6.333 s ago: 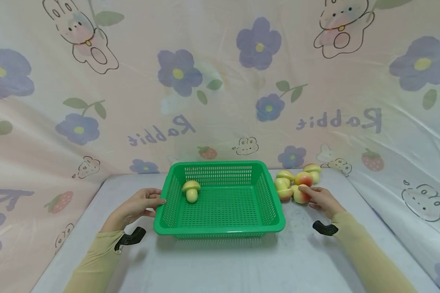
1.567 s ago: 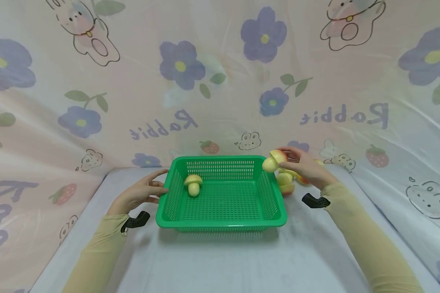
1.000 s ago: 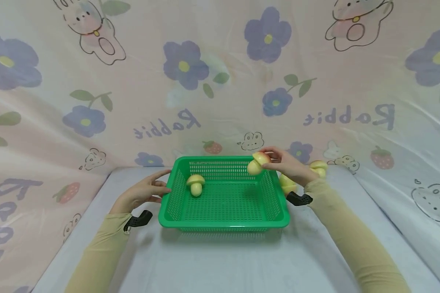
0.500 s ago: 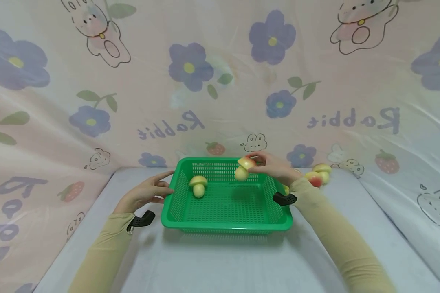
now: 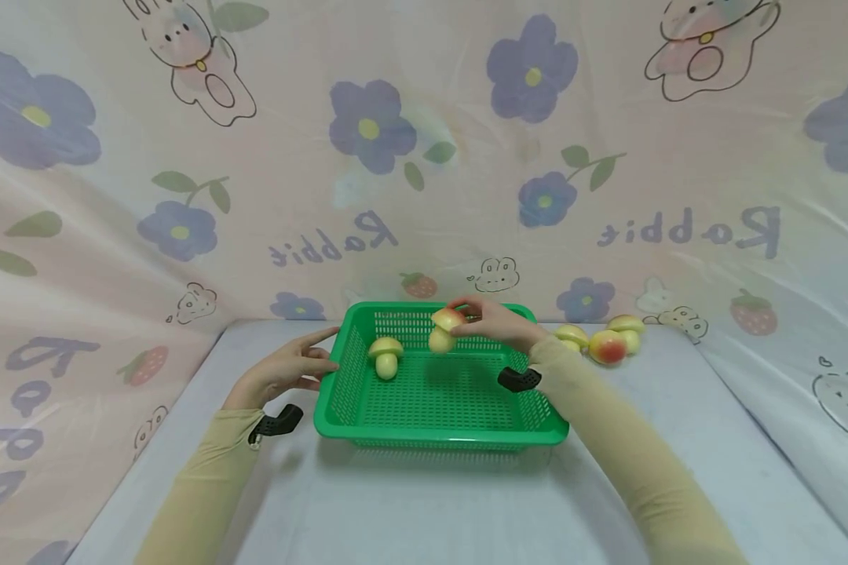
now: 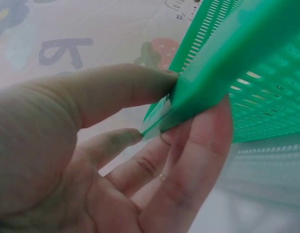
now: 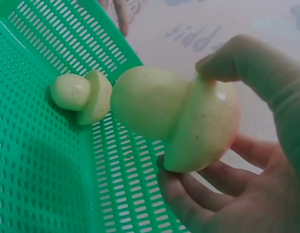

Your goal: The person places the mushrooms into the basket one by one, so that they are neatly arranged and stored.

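Observation:
Over the green plastic basket, my right hand holds a toy mushroom by its yellow-red cap, stem pointing down. In the right wrist view the thumb and fingers grip the cap, while the pale stem sticks out free. A second toy mushroom lies inside the basket at the left. My left hand holds the basket's left rim; in the left wrist view its digits press on both sides of the green rim.
Right of the basket, more mushrooms stand near the back wall: one mushroom at the far right, a red-yellow one, and another partly hidden by my sleeve. A printed cloth hangs behind the white table.
My right hand picked up a mushroom from the group at the right and carried it left over the basket. The left hand stays at the rim. The view shifted slightly.

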